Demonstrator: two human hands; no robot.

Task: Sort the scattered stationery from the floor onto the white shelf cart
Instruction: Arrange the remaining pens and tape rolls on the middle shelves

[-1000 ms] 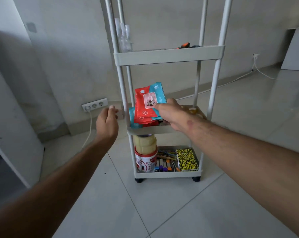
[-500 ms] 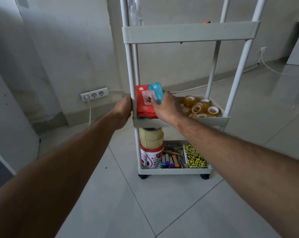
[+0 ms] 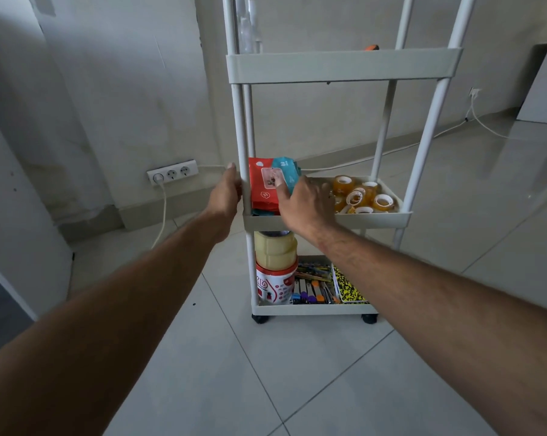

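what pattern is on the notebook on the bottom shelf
Black with yellow speckles, seen in the head view.

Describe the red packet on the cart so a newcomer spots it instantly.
Start at the white shelf cart and drop to its middle tray. At the tray's left end, packets stand upright; the red packet is frontmost, beside a teal one, left of amber tape rolls.

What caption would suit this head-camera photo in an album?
Right hand stands wipe packs on the cart's middle shelf beside tape rolls; left hand grips its post.
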